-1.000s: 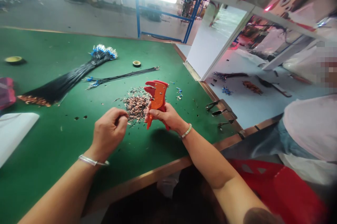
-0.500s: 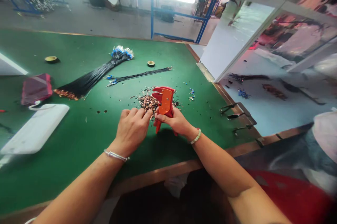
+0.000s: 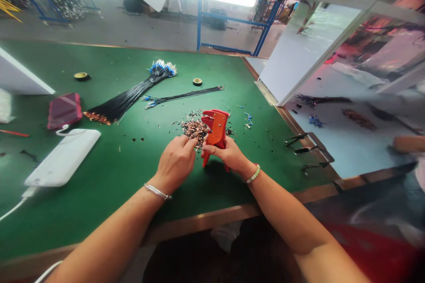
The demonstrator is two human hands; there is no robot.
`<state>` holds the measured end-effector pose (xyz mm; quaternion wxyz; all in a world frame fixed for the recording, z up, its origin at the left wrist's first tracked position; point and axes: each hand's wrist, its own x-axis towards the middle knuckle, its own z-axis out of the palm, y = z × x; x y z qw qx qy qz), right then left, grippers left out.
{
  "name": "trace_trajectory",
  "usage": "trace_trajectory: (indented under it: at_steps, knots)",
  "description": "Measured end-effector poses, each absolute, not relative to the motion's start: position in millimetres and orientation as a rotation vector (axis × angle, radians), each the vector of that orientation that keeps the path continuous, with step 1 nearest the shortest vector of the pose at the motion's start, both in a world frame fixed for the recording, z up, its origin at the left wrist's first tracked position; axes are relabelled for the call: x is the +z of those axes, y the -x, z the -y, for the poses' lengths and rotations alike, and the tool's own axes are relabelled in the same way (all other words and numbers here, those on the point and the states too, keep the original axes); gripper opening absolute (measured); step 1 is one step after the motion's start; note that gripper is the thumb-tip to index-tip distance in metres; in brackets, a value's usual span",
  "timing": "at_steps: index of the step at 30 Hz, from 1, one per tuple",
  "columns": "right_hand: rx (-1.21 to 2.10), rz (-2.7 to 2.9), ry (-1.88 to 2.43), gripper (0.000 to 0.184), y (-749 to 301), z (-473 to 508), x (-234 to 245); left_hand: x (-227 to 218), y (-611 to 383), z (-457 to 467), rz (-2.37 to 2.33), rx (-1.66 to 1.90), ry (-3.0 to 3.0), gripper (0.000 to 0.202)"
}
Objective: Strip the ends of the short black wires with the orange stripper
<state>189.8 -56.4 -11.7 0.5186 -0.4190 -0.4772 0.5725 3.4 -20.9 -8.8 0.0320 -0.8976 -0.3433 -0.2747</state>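
Note:
My right hand (image 3: pixel 229 154) is closed around the handles of an orange wire stripper tool (image 3: pixel 215 130), held upright over the green table (image 3: pixel 109 176). My left hand (image 3: pixel 175 163) is curled right beside the tool's jaws, its fingers pinched together on something too small to make out. Just behind both hands lies a pile of small copper-coloured wire scraps (image 3: pixel 194 129). A thick bundle of black wires with blue terminals (image 3: pixel 129 94) lies farther back on the left. A thinner bundle of black wires (image 3: pixel 186 95) lies beside it.
A white power bank (image 3: pixel 63 157) with a cable and a dark red pouch (image 3: pixel 64 110) lie at the left. Two tape rolls (image 3: pixel 197 81) sit farther back. Loose blue terminals (image 3: pixel 247 120) lie right of the pile. Metal clips (image 3: pixel 303 143) sit at the table's right edge.
My left hand has moved right, from apart to close against the tool's jaws. The view has swung left, bringing the power bank and pouch into sight.

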Motion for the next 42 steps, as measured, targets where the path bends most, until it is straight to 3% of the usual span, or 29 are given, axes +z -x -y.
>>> trace_trajectory:
  at_steps: [6, 11, 19, 25, 42]
  knots:
    - [1.308, 1.153, 1.016, 0.034, -189.0, 56.4, -10.0, -6.9, -4.4, 20.1, 0.918, -0.843, 2.831, 0.024]
    - [1.302, 1.182, 0.975, 0.034, -190.8, 56.3, -9.8, -13.2, -4.3, 20.8, 0.793, -1.078, 2.733, 0.018]
    - [1.621, 1.265, 0.753, 0.038, -210.5, 60.1, 6.8, 2.0, 8.1, 14.4, 1.185, -1.643, 2.710, 0.013]
    - [1.764, 1.262, 0.660, 0.038, -211.3, 62.3, 2.9, 16.7, 7.9, 23.1, 1.361, -1.873, 2.668, 0.013]
    - [1.824, 1.276, 0.792, 0.037, -209.1, 65.4, 8.8, 11.7, 9.9, 20.0, 1.184, -1.706, 2.663, 0.007]
